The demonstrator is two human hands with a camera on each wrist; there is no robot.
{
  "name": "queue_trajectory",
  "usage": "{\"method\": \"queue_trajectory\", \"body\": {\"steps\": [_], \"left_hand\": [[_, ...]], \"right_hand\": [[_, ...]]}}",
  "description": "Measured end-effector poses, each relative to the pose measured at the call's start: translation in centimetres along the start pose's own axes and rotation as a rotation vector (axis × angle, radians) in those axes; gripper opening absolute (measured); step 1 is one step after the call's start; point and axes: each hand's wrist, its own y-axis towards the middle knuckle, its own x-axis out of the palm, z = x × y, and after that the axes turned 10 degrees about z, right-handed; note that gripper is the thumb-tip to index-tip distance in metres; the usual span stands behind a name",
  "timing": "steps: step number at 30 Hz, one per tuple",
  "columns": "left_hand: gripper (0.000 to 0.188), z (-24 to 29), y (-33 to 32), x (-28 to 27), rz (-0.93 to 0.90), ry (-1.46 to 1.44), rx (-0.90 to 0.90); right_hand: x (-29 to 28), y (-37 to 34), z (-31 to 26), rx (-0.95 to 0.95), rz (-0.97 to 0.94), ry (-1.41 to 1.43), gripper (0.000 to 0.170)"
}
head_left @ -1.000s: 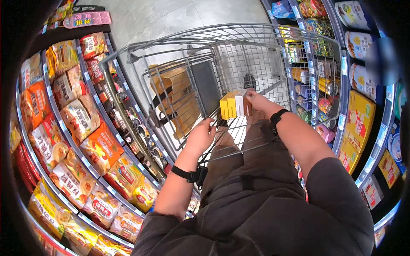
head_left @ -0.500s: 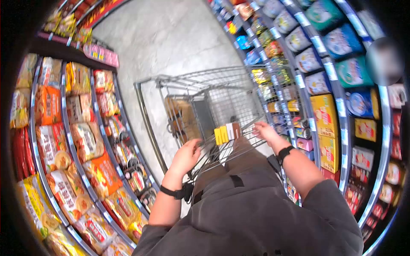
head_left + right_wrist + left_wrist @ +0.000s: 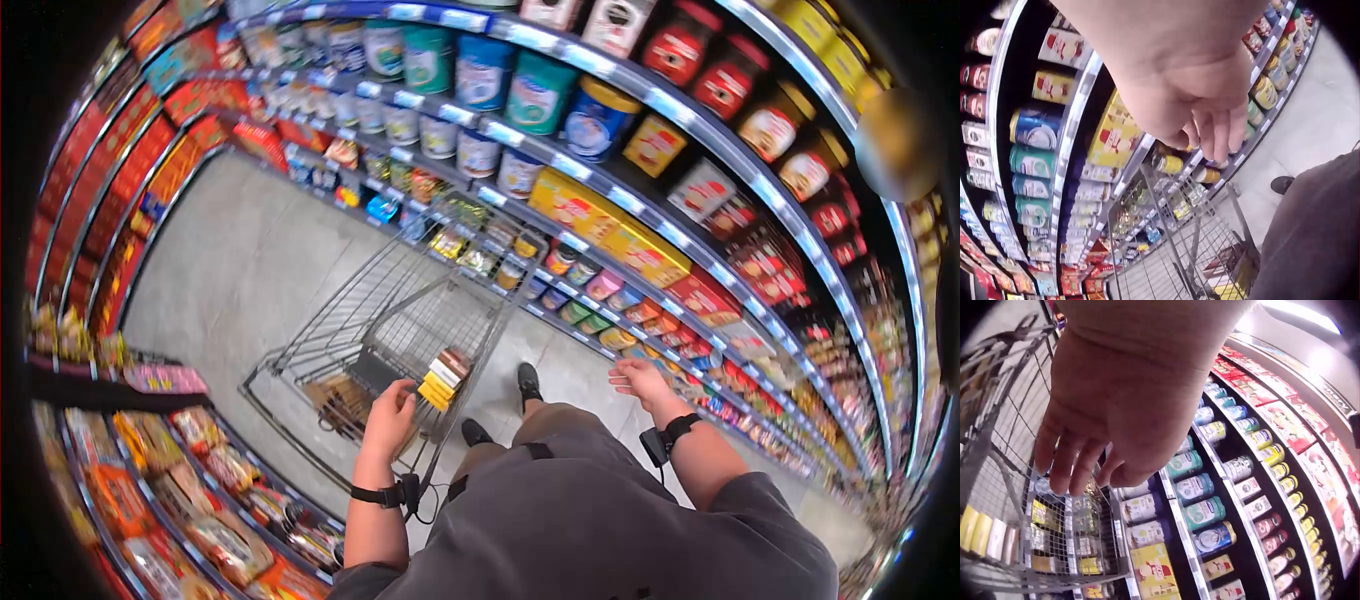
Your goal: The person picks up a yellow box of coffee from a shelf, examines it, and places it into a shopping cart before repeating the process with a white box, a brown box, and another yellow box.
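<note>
A wire shopping cart (image 3: 330, 310) stands to the front left in the head view. Yellow, white and brown boxes (image 3: 442, 383) sit side by side in it. My left hand (image 3: 388, 418) is beside these boxes, over the cart's near side, holding nothing; in the left wrist view its fingers (image 3: 1067, 464) hang loosely. Off to the right of the cart, my right hand (image 3: 643, 383) hovers over the floor with its fingers loosely extended. Nothing lies in it in the right wrist view, where the cart's wire rim (image 3: 1166, 215) shows below the hand.
Long curved shelves of tubs (image 3: 540, 97), jars and yellow cartons (image 3: 610, 228) run along the far and right side. Bagged food fills a lower rack (image 3: 185, 490) at left. A brown bag-like item (image 3: 340, 405) is in the cart. Grey floor (image 3: 230, 250) lies between.
My view has swung right toward the long shelves, and the cart now sits further left. The right hand has left the boxes and come away from the cart. The left hand stays near the cart.
</note>
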Motion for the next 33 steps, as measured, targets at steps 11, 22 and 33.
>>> {"method": "queue_trajectory", "body": {"steps": [11,22,33], "left_hand": [[0.032,10.5,4.5,8.6,-0.264,0.213,0.284],[0.034,23.4,3.0,27.0,-0.488,0.304,0.471],[0.035,33.2,-0.9,41.4,-0.578,0.385,0.64]], "right_hand": [[-8.0,-4.8,7.0,-0.068,0.018,0.169,0.033],[-22.5,-7.5,14.4,-0.098,0.201,0.343,0.031],[-35.7,-6.0,18.0,-0.136,0.286,0.522,0.028]]}}
